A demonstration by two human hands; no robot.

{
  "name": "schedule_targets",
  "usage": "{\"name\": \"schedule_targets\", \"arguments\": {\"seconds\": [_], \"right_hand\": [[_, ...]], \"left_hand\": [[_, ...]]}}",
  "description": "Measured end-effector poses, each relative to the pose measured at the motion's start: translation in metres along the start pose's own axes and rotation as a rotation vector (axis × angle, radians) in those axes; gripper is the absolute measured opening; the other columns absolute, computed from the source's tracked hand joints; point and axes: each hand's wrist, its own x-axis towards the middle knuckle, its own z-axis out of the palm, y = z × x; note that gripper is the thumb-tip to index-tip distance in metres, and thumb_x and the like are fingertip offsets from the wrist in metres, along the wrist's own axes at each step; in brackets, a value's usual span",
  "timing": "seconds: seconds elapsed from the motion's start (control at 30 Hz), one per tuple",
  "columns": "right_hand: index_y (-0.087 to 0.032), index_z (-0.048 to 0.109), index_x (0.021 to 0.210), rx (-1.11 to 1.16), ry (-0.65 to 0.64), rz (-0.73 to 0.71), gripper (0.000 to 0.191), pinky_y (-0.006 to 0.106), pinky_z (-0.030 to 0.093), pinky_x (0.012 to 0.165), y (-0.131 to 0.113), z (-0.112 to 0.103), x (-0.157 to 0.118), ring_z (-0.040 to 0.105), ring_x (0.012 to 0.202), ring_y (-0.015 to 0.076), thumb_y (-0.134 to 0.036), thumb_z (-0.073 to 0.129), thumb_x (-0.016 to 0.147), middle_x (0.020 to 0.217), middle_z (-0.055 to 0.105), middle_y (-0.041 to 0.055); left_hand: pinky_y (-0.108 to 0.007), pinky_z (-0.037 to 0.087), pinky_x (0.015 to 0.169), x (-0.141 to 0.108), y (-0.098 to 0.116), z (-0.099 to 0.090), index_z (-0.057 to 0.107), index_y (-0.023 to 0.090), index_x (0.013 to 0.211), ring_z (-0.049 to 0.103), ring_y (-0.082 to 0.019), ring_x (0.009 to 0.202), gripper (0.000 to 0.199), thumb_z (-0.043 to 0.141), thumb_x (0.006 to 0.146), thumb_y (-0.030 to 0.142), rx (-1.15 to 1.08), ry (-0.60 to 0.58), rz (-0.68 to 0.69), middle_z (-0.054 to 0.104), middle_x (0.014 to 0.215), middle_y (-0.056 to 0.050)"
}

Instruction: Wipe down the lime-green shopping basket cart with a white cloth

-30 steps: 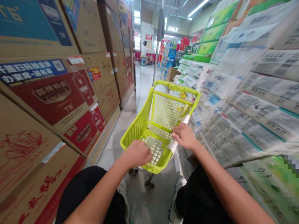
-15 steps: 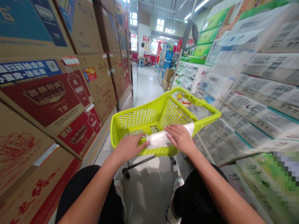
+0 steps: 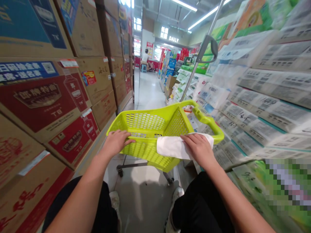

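A yellow-green shopping cart (image 3: pixel 145 147) with a perforated basket stands sideways in front of me. My left hand (image 3: pixel 118 141) grips the near rim toward its left end, fingers over the edge and thumb on the outside. Draped over the same rim, nearer the cart's handle (image 3: pixel 206 119), is a white cloth (image 3: pixel 171 146). My right hand (image 3: pixel 198 147) presses on the cloth's right part, its fingers bent over the rim. Through the openings the inside of the basket shows only its own lattice.
Stacked cardboard cartons (image 3: pixel 48 94) wall the left side. Packs of tissue paper (image 3: pixel 255 106) are piled on the right. A metal pole with a grey handle (image 3: pixel 207 48) rises behind the cart. Farther down the aisle a person (image 3: pixel 145 57) is near a blue stool (image 3: pixel 143 68).
My left hand has slid left along the rim, away from the cloth. The right hand and cloth have shifted right toward the handle. The cart has turned slightly in view.
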Motion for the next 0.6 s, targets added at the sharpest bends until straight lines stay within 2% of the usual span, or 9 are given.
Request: {"name": "schedule_targets", "arguments": {"seconds": [0.13, 0.23, 0.33, 0.43, 0.5, 0.6], "right_hand": [[-0.023, 0.067, 0.128, 0.035, 0.099, 0.082, 0.029, 0.042, 0.043, 0.093, 0.017, -0.018, -0.012, 0.064, 0.107, 0.0277, -0.036, 0.056, 0.104, 0.119, 0.073, 0.0092], [-0.025, 0.068, 0.125, 0.017, 0.149, 0.169, 0.032, 0.046, 0.042, 0.093, 0.026, -0.022, -0.018, 0.062, 0.108, 0.031, -0.043, 0.057, 0.102, 0.116, 0.072, 0.0098], [-0.024, 0.07, 0.121, 0.021, 0.167, 0.212, 0.031, 0.047, 0.041, 0.093, 0.026, -0.02, -0.016, 0.061, 0.103, 0.0307, -0.044, 0.055, 0.102, 0.105, 0.073, 0.0088], [-0.025, 0.072, 0.118, 0.07, 0.178, 0.189, 0.028, 0.045, 0.041, 0.09, 0.014, -0.022, -0.009, 0.062, 0.097, 0.0281, -0.042, 0.058, 0.102, 0.104, 0.075, 0.0073], [-0.026, 0.073, 0.119, 0.126, 0.166, 0.141, 0.025, 0.044, 0.042, 0.087, 0.003, -0.028, -0.005, 0.063, 0.093, 0.0258, -0.038, 0.06, 0.101, 0.106, 0.076, 0.0059], [-0.026, 0.07, 0.125, 0.206, 0.163, 0.048, 0.027, 0.043, 0.043, 0.084, -0.018, -0.039, -0.001, 0.064, 0.09, 0.024, -0.031, 0.061, 0.1, 0.111, 0.077, 0.0051]], "left_hand": [[-0.066, 0.036, 0.11, -0.002, -0.023, 0.006, 0.07, 0.028, 0.114, 0.052, -0.041, 0.13, 0.034, 0.048, 0.099, 0.048, -0.069, 0.089, -0.122, 0.063, 0.139, -0.014], [-0.076, 0.024, 0.114, -0.004, -0.024, 0.009, 0.068, 0.025, 0.118, 0.041, -0.047, 0.141, 0.036, 0.048, 0.097, 0.046, -0.141, 0.111, -0.169, 0.051, 0.151, -0.02], [-0.076, 0.016, 0.118, -0.004, 0.01, 0.01, 0.062, 0.023, 0.133, 0.033, -0.046, 0.147, 0.044, 0.046, 0.097, 0.042, -0.243, 0.136, -0.155, 0.039, 0.159, -0.023], [-0.072, 0.005, 0.122, -0.002, 0.059, 0.011, 0.052, 0.031, 0.148, 0.027, -0.038, 0.151, 0.053, 0.048, 0.098, 0.047, -0.441, 0.138, -0.011, 0.041, 0.161, -0.012], [-0.07, 0.007, 0.122, 0.001, 0.081, 0.013, 0.061, 0.033, 0.137, 0.024, -0.036, 0.149, 0.044, 0.046, 0.099, 0.05, -0.562, 0.169, -0.019, 0.048, 0.154, -0.007], [-0.063, 0.017, 0.121, 0.01, 0.081, 0.015, 0.073, 0.026, 0.101, 0.033, -0.032, 0.139, 0.035, 0.043, 0.1, 0.044, -0.666, 0.247, -0.134, 0.057, 0.14, -0.006]]}}
